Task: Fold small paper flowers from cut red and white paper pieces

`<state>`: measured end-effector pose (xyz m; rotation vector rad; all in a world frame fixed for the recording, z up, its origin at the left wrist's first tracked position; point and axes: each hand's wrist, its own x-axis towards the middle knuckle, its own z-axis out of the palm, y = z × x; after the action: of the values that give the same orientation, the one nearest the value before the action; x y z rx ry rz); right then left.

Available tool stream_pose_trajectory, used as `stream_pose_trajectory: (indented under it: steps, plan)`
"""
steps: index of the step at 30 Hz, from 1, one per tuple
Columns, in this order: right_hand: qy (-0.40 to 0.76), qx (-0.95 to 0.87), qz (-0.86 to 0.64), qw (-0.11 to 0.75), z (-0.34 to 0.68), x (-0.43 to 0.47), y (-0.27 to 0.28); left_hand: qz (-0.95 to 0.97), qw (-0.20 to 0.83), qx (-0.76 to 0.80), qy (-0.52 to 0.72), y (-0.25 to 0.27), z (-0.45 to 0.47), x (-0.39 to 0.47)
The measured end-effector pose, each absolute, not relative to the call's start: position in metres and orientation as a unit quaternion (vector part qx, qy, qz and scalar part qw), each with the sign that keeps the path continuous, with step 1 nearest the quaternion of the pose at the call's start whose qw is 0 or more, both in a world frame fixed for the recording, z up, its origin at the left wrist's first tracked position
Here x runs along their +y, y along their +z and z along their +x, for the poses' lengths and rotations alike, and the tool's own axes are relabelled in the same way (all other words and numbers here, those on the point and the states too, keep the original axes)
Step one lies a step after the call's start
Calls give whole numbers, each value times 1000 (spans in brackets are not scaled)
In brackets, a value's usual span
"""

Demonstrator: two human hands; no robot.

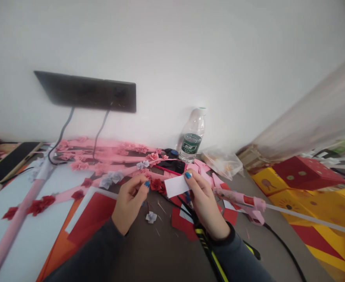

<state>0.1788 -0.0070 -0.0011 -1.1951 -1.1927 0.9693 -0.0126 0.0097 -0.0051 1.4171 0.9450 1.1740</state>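
Between thumb and fingers my right hand [205,201] pinches a small white piece of paper [176,185], which points toward my left hand. My left hand [131,200] is closed, thumb against the curled fingers, a little apart from the paper; whether anything is pinched there is too small to tell. Below the hands lies a small pale paper flower [151,217] among thin scraps. Under my right wrist is a black and yellow-green tool [209,254], partly hidden. A pink glue gun [243,201] with a long white glue stick rests on the right.
A water bottle [193,135] stands by the wall. Pink strips with paper flowers [114,147] cross the table's back. Left are a phone [11,160], a pink pole [28,199] and red paper [94,215]. Yellow and red boxes [307,172] are at right; a glue-gun cord [286,248] trails forward.
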Motion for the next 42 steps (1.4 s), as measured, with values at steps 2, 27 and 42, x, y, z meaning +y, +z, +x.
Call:
stream_pose_trajectory:
  steps: [2,27,42]
  plan:
    - [427,-529,-498,538,176,-8,3,601,518,385,471,-2,-11,8]
    - [539,-565,-424,458,171,-8,8,679,472,399,396,-7,-8,8]
    - [540,-528,-442,484,162,-12,0,754,323,441,363,-7,-7,7]
